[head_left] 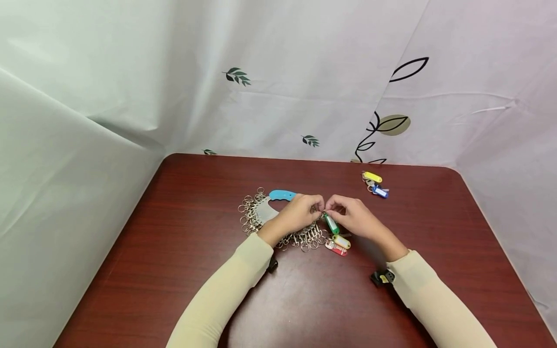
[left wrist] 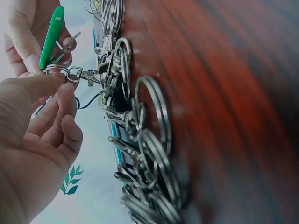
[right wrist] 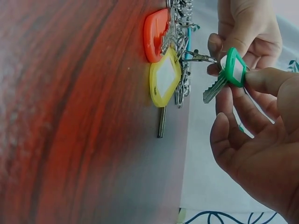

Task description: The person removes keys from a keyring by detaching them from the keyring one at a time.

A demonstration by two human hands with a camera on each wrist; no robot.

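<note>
A key holder lies on the table, with a blue handle (head_left: pixel 282 195), a curved metal plate (head_left: pixel 262 211) and many snap hooks with split rings. Over its right end my two hands meet. My left hand (head_left: pixel 299 211) pinches a split ring (left wrist: pixel 57 68) joined to a snap hook (left wrist: pixel 88 77). My right hand (head_left: pixel 356 218) pinches the ring end of a green key tag (head_left: pixel 331 224). From that tag hangs a silver key (right wrist: pixel 215 91). Close below lie a yellow tag (right wrist: pixel 166 79) and a red tag (right wrist: pixel 154 37), both with keys, beside the holder's rings.
Toward the back right of the brown table (head_left: pixel 435 251) lie another yellow tag (head_left: pixel 373 177) and a blue tag (head_left: pixel 380 192), with keys. White patterned sheeting (head_left: pixel 278 106) stands behind the table and along its sides.
</note>
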